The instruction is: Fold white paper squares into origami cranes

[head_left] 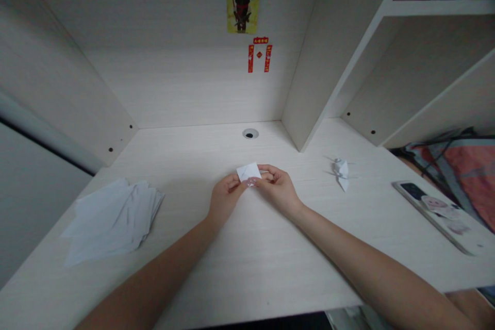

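A small folded piece of white paper [249, 170] is held up between both hands over the middle of the desk. My left hand [228, 193] pinches its left lower edge, thumb toward me. On the other side my right hand [280, 189] grips the lower right edge, its index finger behind the paper. The two thumbs almost meet at the bottom edge, where something pinkish shows, too small to name. A faint slanting crease runs across the paper's face.
A loose stack of white paper sheets [116, 221] lies at the left. Folded white paper figures [341, 171] sit to the right, near a phone [433, 214] with a decorated case. A cable hole [250, 134] is at the back, and an upright divider [309, 108] stands behind right.
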`<state>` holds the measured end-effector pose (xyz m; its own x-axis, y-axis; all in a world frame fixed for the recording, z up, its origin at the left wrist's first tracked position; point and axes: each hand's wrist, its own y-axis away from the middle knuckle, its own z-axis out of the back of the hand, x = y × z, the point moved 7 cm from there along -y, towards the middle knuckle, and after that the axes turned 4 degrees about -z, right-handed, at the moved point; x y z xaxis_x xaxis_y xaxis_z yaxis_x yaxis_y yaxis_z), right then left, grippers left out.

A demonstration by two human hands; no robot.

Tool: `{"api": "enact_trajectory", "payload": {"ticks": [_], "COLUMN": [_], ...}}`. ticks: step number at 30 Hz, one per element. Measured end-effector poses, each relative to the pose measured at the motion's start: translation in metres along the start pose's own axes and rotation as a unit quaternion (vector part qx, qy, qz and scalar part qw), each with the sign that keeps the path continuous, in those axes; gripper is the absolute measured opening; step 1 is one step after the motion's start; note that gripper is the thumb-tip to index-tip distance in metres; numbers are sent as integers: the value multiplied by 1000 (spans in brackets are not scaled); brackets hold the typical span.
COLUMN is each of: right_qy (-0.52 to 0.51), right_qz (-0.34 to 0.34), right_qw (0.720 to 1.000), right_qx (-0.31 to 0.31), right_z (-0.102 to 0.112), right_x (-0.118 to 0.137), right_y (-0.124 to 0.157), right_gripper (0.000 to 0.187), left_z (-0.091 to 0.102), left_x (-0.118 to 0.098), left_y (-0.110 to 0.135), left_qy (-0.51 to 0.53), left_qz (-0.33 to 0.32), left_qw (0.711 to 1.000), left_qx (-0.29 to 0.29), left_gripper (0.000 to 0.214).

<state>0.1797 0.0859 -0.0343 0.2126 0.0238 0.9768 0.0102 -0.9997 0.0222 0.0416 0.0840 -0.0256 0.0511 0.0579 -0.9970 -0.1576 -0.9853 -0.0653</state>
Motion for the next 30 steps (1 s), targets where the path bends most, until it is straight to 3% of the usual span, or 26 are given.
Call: {"api": "enact_trajectory", "payload": {"ticks": [5,21,23,25,28,30], "right_qy": [-20,7,49,122,269,338], "right_qz": [-35,-24,20,113,273,329], "right_qw": [999,999,999,984,919,876], "right_qx": [7,36,-3,-63,-96,-96], "right_z": [0,0,6,14,11,7], "right_x": [-3,0,9,27,53,58], "right_y": [0,-3,-2,4,18,25], "right_gripper": [40,32,24,15,8,11], "left_z": [7,2,4,5,1,-2], "left_x": [6,9,5,0,-6,-8], "left_y": [-1,-3,-4,-4,-1,2], "left_qy": [-27,76,83,83,66,48], "left_qz": [24,44,29,14,-4,-17], "left_qw": [999,996,996,996,998,999], "left_qx": [-27,27,6,-15,-6,17], "left_gripper": [23,28,30,41,55,58]}}
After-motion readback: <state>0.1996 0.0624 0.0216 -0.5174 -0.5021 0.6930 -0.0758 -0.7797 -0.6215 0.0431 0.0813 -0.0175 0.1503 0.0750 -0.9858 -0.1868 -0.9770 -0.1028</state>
